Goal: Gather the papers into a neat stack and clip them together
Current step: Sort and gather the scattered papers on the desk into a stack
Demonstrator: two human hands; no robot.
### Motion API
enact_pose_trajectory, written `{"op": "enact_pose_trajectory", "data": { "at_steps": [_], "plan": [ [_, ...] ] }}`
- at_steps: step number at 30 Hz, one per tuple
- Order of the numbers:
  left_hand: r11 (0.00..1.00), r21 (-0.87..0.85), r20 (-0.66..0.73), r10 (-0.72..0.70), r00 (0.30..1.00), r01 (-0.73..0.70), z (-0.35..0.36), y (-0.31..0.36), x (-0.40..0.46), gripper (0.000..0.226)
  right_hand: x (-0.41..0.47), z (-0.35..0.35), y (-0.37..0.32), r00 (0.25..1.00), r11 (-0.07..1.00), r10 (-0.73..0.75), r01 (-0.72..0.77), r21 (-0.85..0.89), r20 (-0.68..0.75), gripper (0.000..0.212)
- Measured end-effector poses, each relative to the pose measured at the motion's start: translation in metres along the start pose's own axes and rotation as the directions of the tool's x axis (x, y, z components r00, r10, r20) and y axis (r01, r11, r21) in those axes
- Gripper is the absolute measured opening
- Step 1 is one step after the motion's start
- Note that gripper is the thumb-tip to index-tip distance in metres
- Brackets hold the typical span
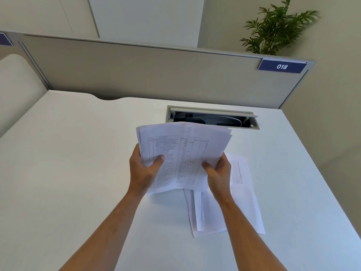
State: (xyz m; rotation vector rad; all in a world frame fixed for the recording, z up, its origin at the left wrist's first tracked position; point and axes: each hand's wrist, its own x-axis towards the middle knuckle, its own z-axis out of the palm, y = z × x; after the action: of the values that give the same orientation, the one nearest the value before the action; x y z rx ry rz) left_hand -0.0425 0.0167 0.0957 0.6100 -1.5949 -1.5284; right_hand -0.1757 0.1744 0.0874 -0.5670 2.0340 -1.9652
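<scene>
A bundle of white printed sheets (185, 151) is held up above the white desk (78, 173), its top page showing a table of lines. My left hand (143, 169) grips the bundle's left edge, thumb on the front. My right hand (218, 173) grips its lower right edge. The sheets' edges are uneven and fanned at the top right. More loose papers (244, 204) lie flat on the desk below and to the right of the bundle, partly hidden by my right forearm. No clip is visible.
An open cable hatch (213, 118) is set in the desk just behind the bundle. A grey partition (136, 71) with a blue "018" label (281, 66) closes the far side. A green plant (277, 30) rises behind it at the right.
</scene>
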Motion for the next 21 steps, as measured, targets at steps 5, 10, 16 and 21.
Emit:
{"op": "enact_pose_trajectory", "data": {
  "at_steps": [5,10,16,21],
  "plan": [
    [0.983,-0.003,0.053,-0.184,0.981,0.184,-0.005,-0.023,-0.014,0.043,-0.014,0.002,0.012,0.999,0.997,0.028,-0.026,-0.067,0.036,0.050],
    [0.980,0.082,0.029,-0.186,0.982,0.183,-0.003,-0.029,-0.018,0.024,-0.012,-0.003,0.024,0.995,0.971,0.061,-0.040,-0.234,0.084,0.053],
    [0.978,0.039,0.048,-0.209,0.977,0.207,-0.009,-0.028,-0.004,0.022,0.001,-0.041,0.043,0.989,0.830,0.092,-0.141,-0.539,-0.117,0.057],
    [0.922,0.021,0.056,-0.388,0.920,0.388,-0.027,-0.054,-0.005,0.031,-0.005,-0.084,0.062,0.846,0.529,0.285,-0.531,-0.661,-0.451,0.068]
  ]
}}
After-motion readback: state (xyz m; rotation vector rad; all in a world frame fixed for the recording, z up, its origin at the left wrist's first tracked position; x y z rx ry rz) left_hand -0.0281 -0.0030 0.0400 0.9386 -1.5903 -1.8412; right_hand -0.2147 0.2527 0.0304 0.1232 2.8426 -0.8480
